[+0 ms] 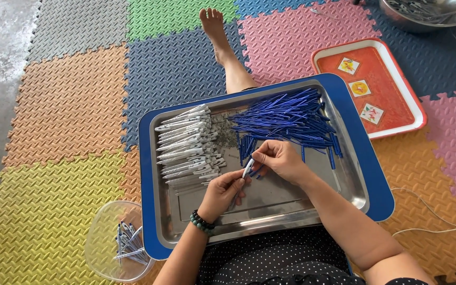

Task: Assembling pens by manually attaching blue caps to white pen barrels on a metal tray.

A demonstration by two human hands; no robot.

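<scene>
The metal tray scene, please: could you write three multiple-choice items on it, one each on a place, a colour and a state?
1. Where does the pile of blue refills lie?
A. the tray's far right part
B. the orange tray
C. the plastic bowl

2. What colour is the metal tray's outer rim?
A. red
B. blue
C. green

3. How is the white pen barrel held?
A. by the right hand alone
B. lying loose
C. between both hands

Answers: 1 A, the pile fills that corner; 2 B, a blue border shows all round; 3 C, left hand and right hand both grip it.
</scene>
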